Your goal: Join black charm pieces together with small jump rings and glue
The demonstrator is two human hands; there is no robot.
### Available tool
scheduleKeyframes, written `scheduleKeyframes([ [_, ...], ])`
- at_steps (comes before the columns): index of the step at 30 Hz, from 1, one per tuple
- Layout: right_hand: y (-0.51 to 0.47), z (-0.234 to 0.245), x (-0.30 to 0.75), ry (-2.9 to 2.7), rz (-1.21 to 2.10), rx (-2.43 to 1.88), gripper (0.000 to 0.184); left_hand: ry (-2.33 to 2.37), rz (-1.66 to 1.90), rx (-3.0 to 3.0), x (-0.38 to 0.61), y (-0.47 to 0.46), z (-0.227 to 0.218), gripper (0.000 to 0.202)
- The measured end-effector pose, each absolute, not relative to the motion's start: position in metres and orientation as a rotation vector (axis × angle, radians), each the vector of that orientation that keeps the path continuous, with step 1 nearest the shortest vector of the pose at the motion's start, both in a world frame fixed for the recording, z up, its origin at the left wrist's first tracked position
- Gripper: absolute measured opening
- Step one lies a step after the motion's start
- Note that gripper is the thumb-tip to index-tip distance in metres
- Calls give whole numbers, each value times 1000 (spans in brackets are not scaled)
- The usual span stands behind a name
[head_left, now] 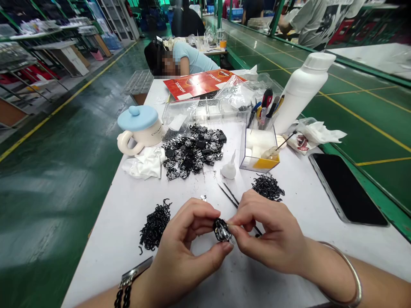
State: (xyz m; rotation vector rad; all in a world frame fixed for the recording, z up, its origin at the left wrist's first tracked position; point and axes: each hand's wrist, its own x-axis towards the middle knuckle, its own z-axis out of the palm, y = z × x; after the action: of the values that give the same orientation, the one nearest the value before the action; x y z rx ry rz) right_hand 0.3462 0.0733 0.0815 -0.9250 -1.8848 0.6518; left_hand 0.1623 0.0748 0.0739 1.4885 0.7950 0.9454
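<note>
Left hand: the left hand (pixel 186 248) is closed, with thumb and fingertips pinching a small black-and-silver metal part (pixel 221 231).
Right hand: the right hand (pixel 272 235) is closed, thumb and forefinger nipping the same part's right edge.
Part's place: it is held in the air over the near edge of the white table (pixel 128 201), between both hands.
Risk: the part is tiny and held only by fingertips, so it could slip and drop among the loose black wire hooks (pixel 156 224) just to the left.
Risk: the thin black tweezers (pixel 229 194) lie just beyond the knuckles, where a hand could knock them.
Clear plastic box (pixel 244 149): it has a yellow floor and holds white pads and a dark-handled swab.
Clear pen cup (pixel 266 122): it holds red-handled pliers and pens.
Cream mug (pixel 141 134): a blue lid covers it, so the contents are hidden.
</note>
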Motion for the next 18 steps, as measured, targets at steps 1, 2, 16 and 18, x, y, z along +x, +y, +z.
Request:
scheduleKeyframes([
  [1,73,82,346,-1886,653,-924,8,796,948,1487,162,75,74,34],
  [2,73,82,346,-1884,655,-925,7,796,952,1486,162,75,74,34],
  [16,73,82,346,-1897,653,-928,8,806,945,1507,163,75,74,34],
  [18,73,83,346,-1910,641,-928,8,805,954,1499,163,75,74,35],
])
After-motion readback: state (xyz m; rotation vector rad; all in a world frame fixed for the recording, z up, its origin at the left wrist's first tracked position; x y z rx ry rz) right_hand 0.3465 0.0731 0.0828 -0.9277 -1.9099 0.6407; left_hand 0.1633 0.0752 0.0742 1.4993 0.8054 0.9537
